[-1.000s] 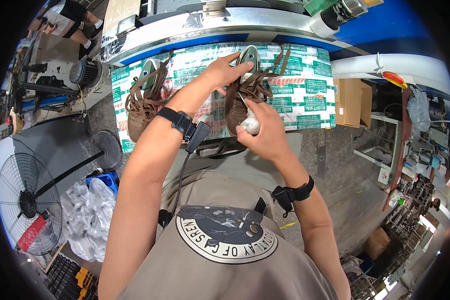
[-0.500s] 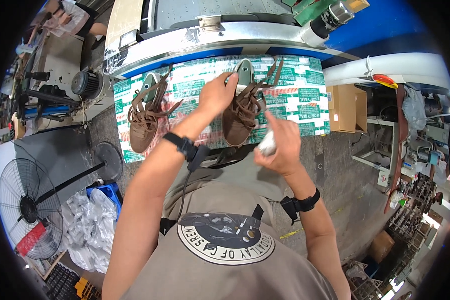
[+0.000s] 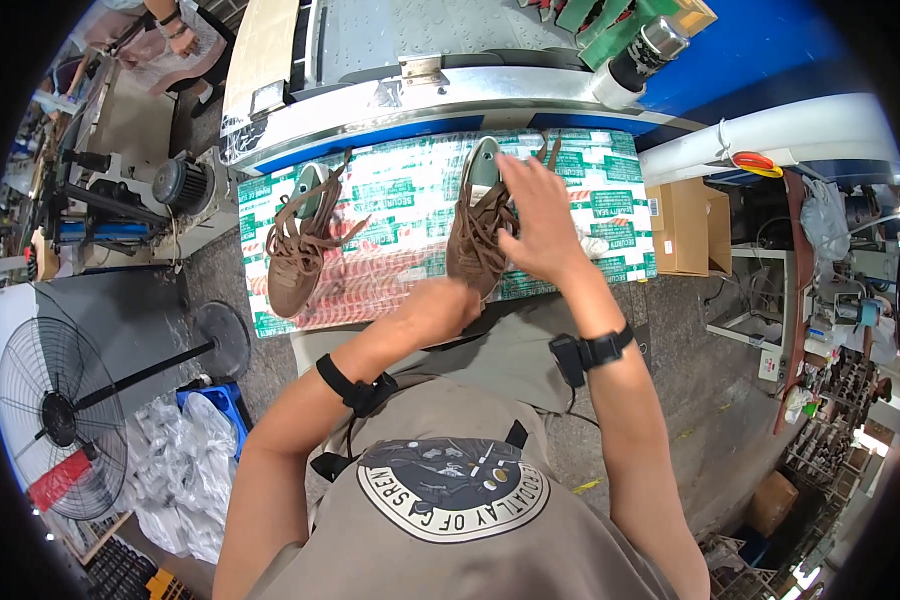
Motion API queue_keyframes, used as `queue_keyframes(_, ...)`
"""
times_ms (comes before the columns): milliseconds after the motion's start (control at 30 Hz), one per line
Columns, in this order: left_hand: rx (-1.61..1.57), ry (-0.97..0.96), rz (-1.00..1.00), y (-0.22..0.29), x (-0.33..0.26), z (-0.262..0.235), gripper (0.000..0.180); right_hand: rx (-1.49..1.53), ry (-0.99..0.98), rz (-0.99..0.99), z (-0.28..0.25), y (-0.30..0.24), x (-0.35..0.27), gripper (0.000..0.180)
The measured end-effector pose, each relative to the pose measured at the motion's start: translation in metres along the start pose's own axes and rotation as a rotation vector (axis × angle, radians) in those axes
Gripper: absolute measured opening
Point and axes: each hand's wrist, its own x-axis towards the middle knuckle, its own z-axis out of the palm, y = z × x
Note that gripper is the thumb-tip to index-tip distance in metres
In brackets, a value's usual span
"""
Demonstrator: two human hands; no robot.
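Under both hands lies a flat sheet (image 3: 410, 215) covered with rows of green and white rectangular labels, with red and white ones near the left hand (image 3: 448, 300). Right of the right hand (image 3: 542, 222), just beside the sheet, stands 1 brown carton (image 3: 682, 226) with a small white label (image 3: 654, 211) on its side.

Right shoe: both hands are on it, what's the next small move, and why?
Probably tug the laces snug. The right hand lies over the laces and tongue of the right shoe, the left hand steadies its toe end, and the laces look loose and untied. The left shoe lies untouched, laces splayed.
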Motion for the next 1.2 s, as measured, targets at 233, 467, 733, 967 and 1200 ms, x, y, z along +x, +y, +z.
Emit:
queue_keyframes(233, -0.365, 0.526, 0.03, -0.026, -0.072, -0.031, 0.018, -0.099, -0.1, 0.18, 0.022, -0.026, -0.048, 0.041)
queue_keyframes(467, -0.064, 1.132, -0.443, -0.138, -0.153, -0.075, 0.062, 0.385, -0.758, 0.196, 0.002, -0.07, -0.164, 0.025)
queue_keyframes(733, -0.261, 0.78, -0.459, -0.17, -0.121, -0.061, 0.089, 0.064, -0.112, 0.548, 0.038, -0.029, -0.002, 0.115)
queue_keyframes(967, -0.232, 0.899, -0.511, -0.167, -0.127, -0.045, 0.108, 0.547, 0.224, 0.801, 0.099, -0.039, -0.011, 0.095)
queue_keyframes(1200, -0.25, 0.993, -0.494, -0.178, -0.127, -0.037, 0.095, 1.308, -0.249, 0.733, 0.047, -0.076, 0.044, 0.072)
